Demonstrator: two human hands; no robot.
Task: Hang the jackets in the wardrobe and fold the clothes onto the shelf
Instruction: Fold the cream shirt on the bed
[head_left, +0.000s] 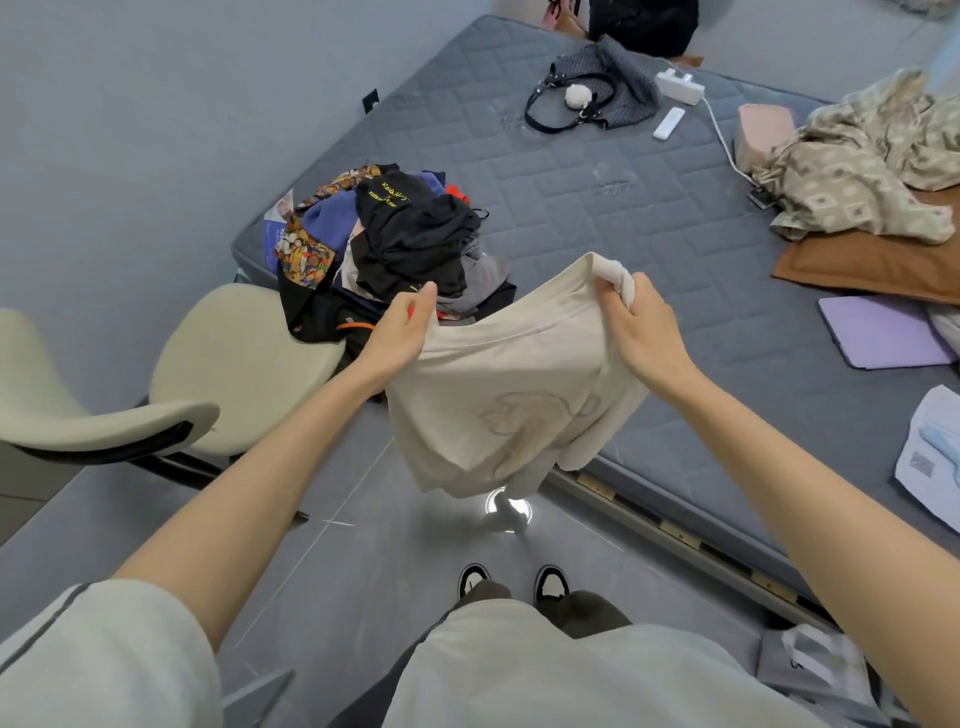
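Note:
A cream T-shirt (498, 395) with a faint printed figure hangs in the air over the bed's near corner. My left hand (402, 332) grips its left top edge. My right hand (641, 327) grips the right top edge, with bunched white fabric sticking out above the fingers. Behind the shirt a pile of clothes (395, 244) lies on the corner of the grey mattress (597, 208): a black garment with yellow lettering on top, blue and multicoloured patterned pieces beneath it. No wardrobe or shelf is in view.
A cream office chair (228, 364) stands left of the bed. On the mattress lie a dark handbag (587, 93), a white power strip (678, 85), a remote, a patterned beige blanket (862, 161), a brown pillow and a purple tablet case (878, 330). Grey tile floor lies underfoot.

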